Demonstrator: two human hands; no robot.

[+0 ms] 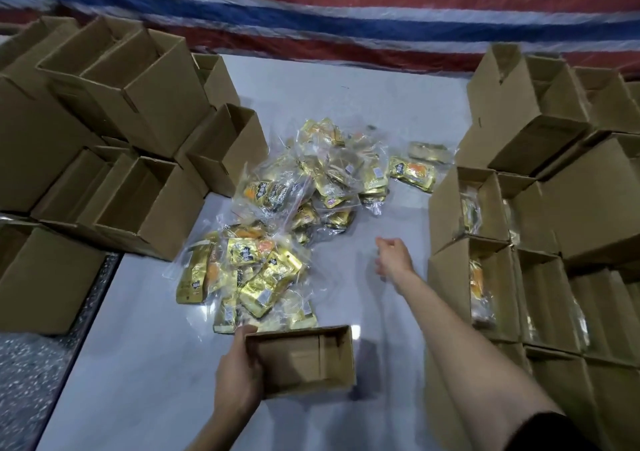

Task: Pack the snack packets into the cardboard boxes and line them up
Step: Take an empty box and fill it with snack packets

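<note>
Just past the box [304, 360] in the left hand [237, 374] lie packets [266, 263]

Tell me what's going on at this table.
A person is packing gold snack packets into cardboard boxes. The left hand grips an open, empty box at the near side of the white table. The right hand reaches out beside the loose pile and holds nothing. Empty boxes are stacked on the left. Boxes with packets inside stand on the right.
</note>
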